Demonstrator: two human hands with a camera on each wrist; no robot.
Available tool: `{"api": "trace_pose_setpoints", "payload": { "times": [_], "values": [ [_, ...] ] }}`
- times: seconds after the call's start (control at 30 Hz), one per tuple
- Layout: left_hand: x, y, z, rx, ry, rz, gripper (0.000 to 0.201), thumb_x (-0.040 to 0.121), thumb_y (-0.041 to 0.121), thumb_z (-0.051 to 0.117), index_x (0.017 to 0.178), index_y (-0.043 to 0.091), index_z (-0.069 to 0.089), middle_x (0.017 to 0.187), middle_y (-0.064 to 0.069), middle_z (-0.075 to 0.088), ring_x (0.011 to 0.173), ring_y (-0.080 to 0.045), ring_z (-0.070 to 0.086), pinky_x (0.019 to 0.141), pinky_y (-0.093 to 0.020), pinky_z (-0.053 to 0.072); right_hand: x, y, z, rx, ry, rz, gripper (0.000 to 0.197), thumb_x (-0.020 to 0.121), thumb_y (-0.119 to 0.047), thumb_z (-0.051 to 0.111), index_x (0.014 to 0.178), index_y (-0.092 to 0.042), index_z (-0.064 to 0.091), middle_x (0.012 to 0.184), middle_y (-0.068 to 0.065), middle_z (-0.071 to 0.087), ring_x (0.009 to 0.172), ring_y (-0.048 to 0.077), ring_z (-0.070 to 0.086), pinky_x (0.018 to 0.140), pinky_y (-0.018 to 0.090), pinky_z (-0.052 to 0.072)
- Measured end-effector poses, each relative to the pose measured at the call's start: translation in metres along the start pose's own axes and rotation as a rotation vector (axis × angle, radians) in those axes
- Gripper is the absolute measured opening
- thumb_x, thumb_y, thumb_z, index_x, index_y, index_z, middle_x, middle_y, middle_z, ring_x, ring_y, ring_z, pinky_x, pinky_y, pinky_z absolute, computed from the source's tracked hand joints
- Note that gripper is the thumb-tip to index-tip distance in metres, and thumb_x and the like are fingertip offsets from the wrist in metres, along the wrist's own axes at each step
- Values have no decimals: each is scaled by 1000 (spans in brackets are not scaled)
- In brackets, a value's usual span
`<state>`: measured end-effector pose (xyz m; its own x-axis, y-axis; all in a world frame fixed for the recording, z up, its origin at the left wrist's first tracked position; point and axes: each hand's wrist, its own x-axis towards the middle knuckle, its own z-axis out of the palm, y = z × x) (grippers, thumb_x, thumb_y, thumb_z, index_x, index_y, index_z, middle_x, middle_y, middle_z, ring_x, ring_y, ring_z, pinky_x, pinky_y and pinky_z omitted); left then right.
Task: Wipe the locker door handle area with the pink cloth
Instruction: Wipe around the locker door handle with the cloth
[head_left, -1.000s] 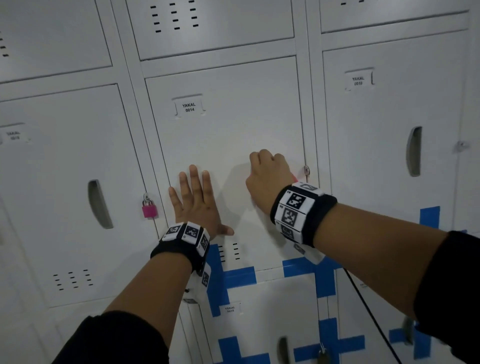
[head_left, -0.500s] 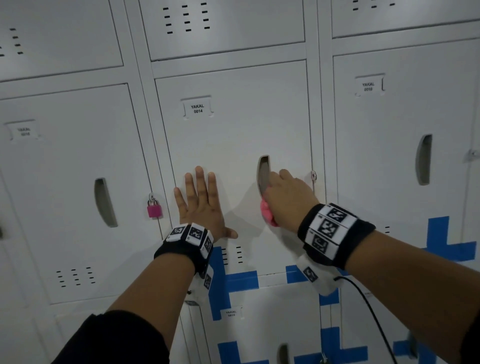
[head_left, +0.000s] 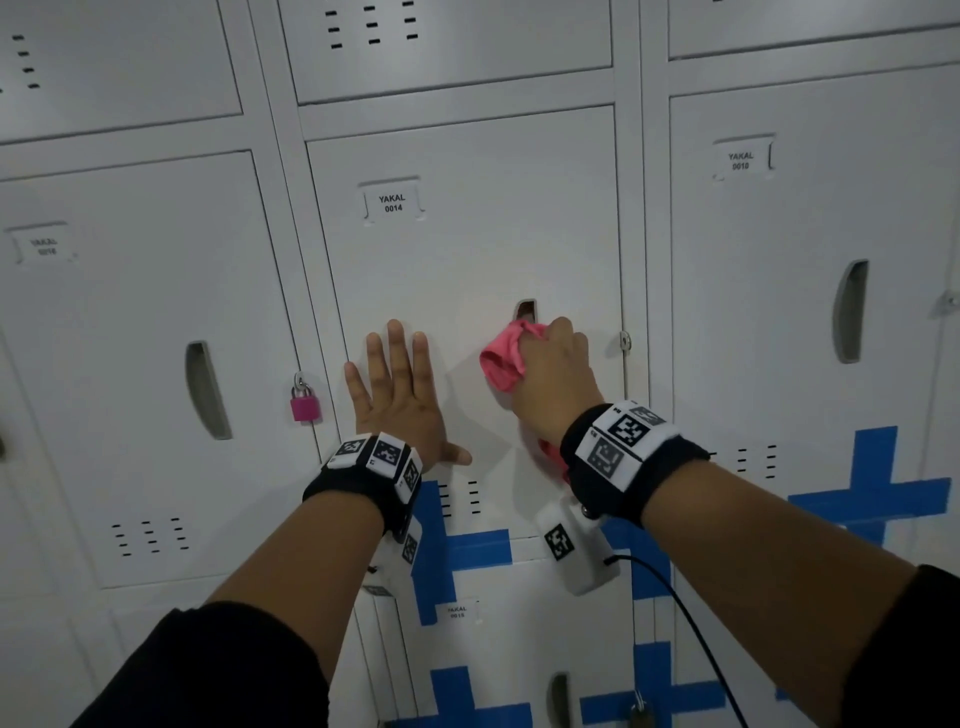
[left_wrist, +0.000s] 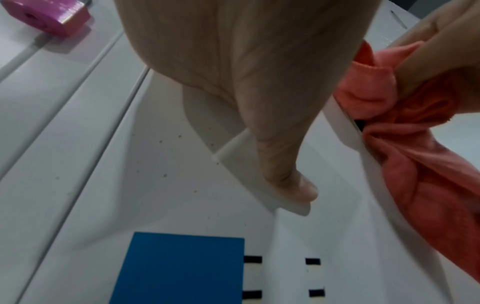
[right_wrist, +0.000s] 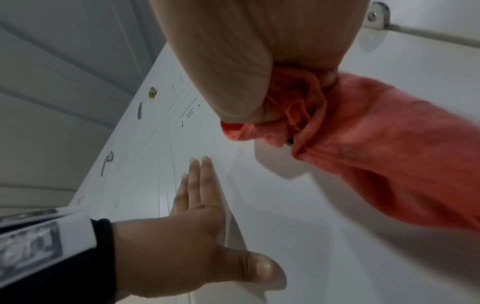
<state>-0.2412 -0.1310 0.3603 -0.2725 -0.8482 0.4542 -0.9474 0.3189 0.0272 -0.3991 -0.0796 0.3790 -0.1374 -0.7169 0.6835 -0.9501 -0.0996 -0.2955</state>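
Where the locker door is reading "YAKAL 0014" on its label, lying bare between that label and the handle slot. Left of the slot, left hand pressing flat, fingers straight. At the slot's lower part, right hand gripping the bunched pink cloth, covering it.

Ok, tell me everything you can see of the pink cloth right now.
The pink cloth is a soft, coral-pink fabric with a towel-like nap, bunched and creased rather than folded. The right hand grips it with curled fingers and holds it against the white locker door, over the lower part of the handle slot, whose top still shows. One bunch pokes out left of the knuckles; a loose tail hangs below the wrist. The left hand does not touch it.
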Motion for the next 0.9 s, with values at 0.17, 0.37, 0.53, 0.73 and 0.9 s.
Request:
{"api": "trace_pose_setpoints", "payload": {
  "times": [0.17, 0.37, 0.53, 0.73, 0.9],
  "values": [
    [0, -1, 1, 1, 11, 9, 159, 48, 76, 72, 128, 12, -50, 128, -9, -63, 116, -32, -59, 103, -58, -28, -26, 9, -8, -350, -163, -135, 32, 90, -30, 59, 112, -7, 59, 115, 11, 47, 110, 29, 43, 90, 38, 48],
    [-1, 0, 1, -6, 6, 8, 159, 48, 75, 73, 128, 13, -50, 131, -10, -60, 119, -33, -56, 104, -58, -27, -22, 4, -13, -564, -186, -239, 19, 90, -22, 53, 103, -14, 65, 112, 9, 52, 110, 29, 43, 84, 36, 44],
    [0, 0, 0, -11, -7, -3, 160, 48, 75, 73, 125, 14, -53, 129, -9, -63, 119, -32, -57, 105, -57, -27, -18, 8, -26, -639, -174, -355, 9, 83, -27, 60, 86, -18, 62, 106, 6, 53, 105, 26, 44, 74, 33, 38],
    [0, -1, -1, -15, -17, -4, 158, 51, 74, 72, 125, 14, -53, 129, -9, -63, 118, -32, -58, 103, -58, -29, -7, 10, -33, -748, 2, -368, 22, 80, -26, 66, 97, -13, 70, 103, 6, 58, 99, 27, 51, 72, 34, 42],
    [0, -1, -2, -3, -30, -4, 157, 52, 75, 71, 126, 13, -52, 129, -10, -63, 117, -33, -58, 103, -58, -28, 7, -8, -38, -903, 9, -336, 22, 88, -33, 54, 92, -17, 68, 109, 5, 48, 106, 27, 41, 83, 35, 34]
  ]
}}
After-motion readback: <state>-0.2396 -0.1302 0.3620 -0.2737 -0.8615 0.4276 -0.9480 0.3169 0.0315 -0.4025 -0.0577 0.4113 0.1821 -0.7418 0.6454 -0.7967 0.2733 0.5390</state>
